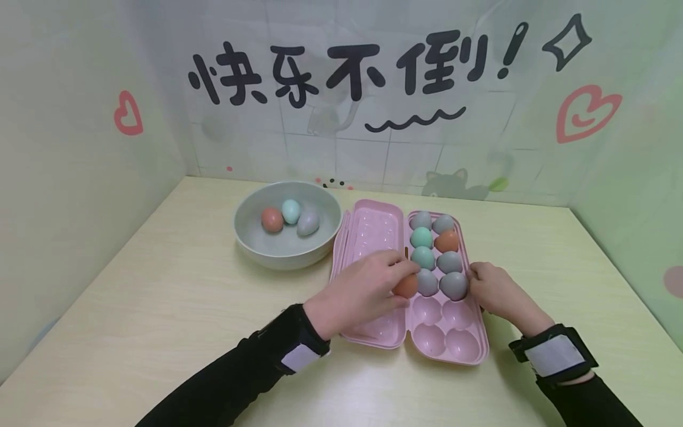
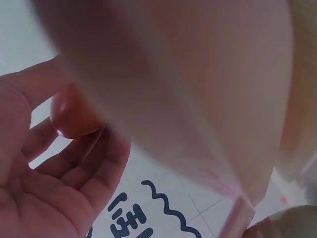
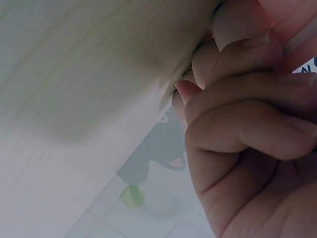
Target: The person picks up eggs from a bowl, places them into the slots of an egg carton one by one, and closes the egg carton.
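In the head view, my left hand [image 1: 368, 287] pinches an orange-brown egg [image 1: 405, 287] between thumb and fingers, over the inner edge of the pink egg carton [image 1: 484, 338]. The same egg [image 2: 74, 113] shows among the fingers in the left wrist view. Grey eggs [image 1: 454, 286], green eggs [image 1: 423, 258] and one orange egg [image 1: 447, 241] sit in the carton's far cups, while the near cups hold nothing. On the carton's right side, my right hand [image 1: 498, 292] grips the rim with curled fingers. The right wrist view shows its bent fingers [image 3: 237, 129] close against the carton.
A grey-green bowl [image 1: 288, 256] stands left of the carton, with an orange, a pale blue and a pale lilac egg inside. The carton's lid [image 1: 373, 225] lies folded back on the left, near the bowl. A printed backdrop [image 1: 341, 160] closes off the table's far edge.
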Motion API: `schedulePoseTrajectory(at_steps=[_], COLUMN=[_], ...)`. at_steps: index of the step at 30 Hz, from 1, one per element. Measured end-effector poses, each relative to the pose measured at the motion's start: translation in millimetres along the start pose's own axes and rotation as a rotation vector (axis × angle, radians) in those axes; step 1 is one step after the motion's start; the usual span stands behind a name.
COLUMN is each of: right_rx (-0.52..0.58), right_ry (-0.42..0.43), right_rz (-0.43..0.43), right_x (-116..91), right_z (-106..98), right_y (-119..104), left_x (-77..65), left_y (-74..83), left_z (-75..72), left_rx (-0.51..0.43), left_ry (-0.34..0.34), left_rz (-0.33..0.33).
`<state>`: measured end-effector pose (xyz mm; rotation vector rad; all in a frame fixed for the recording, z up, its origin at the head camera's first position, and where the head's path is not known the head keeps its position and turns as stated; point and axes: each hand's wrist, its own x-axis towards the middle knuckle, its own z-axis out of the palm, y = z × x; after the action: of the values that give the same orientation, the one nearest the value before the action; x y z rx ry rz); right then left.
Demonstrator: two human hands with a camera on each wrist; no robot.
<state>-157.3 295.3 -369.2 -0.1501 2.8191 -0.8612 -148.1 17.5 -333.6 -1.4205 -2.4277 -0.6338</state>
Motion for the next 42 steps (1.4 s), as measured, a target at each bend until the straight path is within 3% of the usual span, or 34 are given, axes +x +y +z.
schedulePoseTrajectory(at_steps=[11, 22, 29, 35, 42], right_rx=[0.007, 0.002, 0.004, 0.002, -0.012], right_ry=[-0.01, -0.01, -0.011, -0.011, -0.002], right_rz=[-0.004, -0.008, -0.005, -0.007, -0.001], right_x=[-1, 0, -1, 0, 1], right_z=[1, 3, 2, 1, 1], right_y=[-3, -2, -2, -1, 0], left_x=[1.9, 4.1, 4.2, 7.9, 11.9], left_y=[11.8, 22.8, 30.0, 37.7, 42.6], left_z=[10.0, 21.4, 16.7, 12.0, 7.3], left_rx=[0.09, 0.166, 0.118, 0.146, 0.126], left_ry=[-0.131, -0.111, -0.163, -0.201, -0.157], left_rz=[-0.06, -0.022, -0.049, -0.086, -0.099])
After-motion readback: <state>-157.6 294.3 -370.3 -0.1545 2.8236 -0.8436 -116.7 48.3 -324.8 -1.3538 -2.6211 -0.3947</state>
